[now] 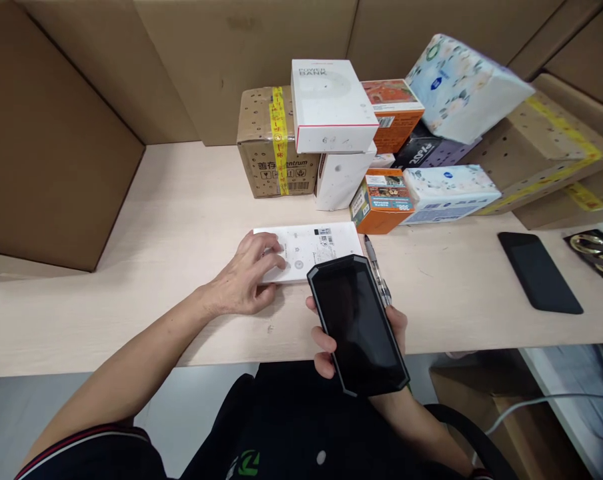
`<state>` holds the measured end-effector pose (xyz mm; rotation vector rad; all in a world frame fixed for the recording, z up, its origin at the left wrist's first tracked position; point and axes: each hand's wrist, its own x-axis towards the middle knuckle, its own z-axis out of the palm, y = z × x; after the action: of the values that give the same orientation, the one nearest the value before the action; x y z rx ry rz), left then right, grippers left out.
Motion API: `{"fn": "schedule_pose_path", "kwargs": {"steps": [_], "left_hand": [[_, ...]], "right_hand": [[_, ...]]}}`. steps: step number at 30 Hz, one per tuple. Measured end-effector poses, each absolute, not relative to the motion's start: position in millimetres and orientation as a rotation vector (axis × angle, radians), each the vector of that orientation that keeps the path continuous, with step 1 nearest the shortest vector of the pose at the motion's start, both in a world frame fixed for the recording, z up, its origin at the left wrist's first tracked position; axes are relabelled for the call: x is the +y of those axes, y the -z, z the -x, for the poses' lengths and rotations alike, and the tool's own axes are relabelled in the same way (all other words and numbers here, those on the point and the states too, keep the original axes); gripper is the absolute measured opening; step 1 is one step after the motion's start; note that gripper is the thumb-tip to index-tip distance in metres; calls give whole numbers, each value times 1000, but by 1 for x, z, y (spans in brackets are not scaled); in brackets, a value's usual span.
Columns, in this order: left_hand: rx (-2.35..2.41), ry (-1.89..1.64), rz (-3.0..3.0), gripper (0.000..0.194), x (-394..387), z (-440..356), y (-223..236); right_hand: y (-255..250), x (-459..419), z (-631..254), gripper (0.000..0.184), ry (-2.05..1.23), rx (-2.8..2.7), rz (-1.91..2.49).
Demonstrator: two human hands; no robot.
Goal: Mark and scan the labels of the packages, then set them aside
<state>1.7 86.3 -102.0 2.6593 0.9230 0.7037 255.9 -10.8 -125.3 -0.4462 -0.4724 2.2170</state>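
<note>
At the far left a tall brown cardboard panel [41, 133] stands on the tabletop [171, 220], perhaps as a screen around the space. The left hand [249, 277] lies half open, fingers bent over the near end of a flat white box [309, 253], thumb by its front edge, apparently to steady it; I can't tell whether it truly grips. That box lies flat before the person, its printed label facing up, which leaves the codes exposed. Behind it sits a taped carton [254, 127], and beside that a "POWER BANK" box [331, 100] rests on another white box [339, 180], probably stacked to save room. The right hand [324, 340] is closed around a black handheld device [359, 327], fingers wrapping one side, so its screen faces the wearer. A pen [376, 267] lies just beyond it, seemingly within easy reach. Farther right are a small orange box [381, 203], a floral tissue pack [446, 190], and, well apart, a dark phone-like slab [539, 273].
</note>
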Motion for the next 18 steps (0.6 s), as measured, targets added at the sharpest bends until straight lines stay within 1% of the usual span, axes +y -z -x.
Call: {"fn": "schedule_pose_path", "kwargs": {"steps": [8, 15, 18], "left_hand": [[907, -688, -2666, 46, 86, -1, 102], [906, -694, -2664, 44, 86, -1, 102], [907, -688, -2660, 43, 86, -1, 102]], "right_hand": [[121, -8, -251, 81, -2249, -287, 356], [129, -10, -250, 84, -2277, -297, 231], [128, -9, -249, 82, -2273, -292, 185]]}}
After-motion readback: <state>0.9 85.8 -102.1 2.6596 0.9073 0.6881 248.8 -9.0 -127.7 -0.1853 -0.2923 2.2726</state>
